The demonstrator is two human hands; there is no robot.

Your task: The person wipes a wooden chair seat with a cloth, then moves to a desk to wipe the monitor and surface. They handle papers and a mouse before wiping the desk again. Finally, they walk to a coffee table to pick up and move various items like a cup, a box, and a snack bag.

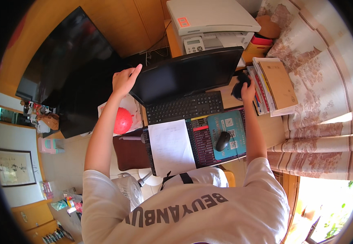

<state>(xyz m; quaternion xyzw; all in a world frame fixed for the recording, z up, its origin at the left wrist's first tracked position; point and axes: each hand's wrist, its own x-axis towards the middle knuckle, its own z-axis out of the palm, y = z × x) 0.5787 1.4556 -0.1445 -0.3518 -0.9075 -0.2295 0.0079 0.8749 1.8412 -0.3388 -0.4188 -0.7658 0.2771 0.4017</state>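
Observation:
My left hand [124,81] is at the upper left corner of a black computer monitor [188,74], gripping its side edge with the thumb pointing up; some fingers are partly hidden. In my right hand [248,90], beside the monitor's right edge, is a black, soft-looking bundle [240,85], perhaps a cloth. Below the screen lies a black keyboard [184,106]. A printed paper sheet [171,146] rests on the dark desk mat [199,137] nearer to me. Right of it, a black mouse [223,141] sits on a teal mouse pad [239,134].
Behind the monitor stands a white printer [213,18]. Stacked folders and papers [275,85] flank my right hand, near a patterned curtain [313,100]. A red ball [123,120] lies under my left forearm. A large dark television [72,67] and a fan [129,189] are at left.

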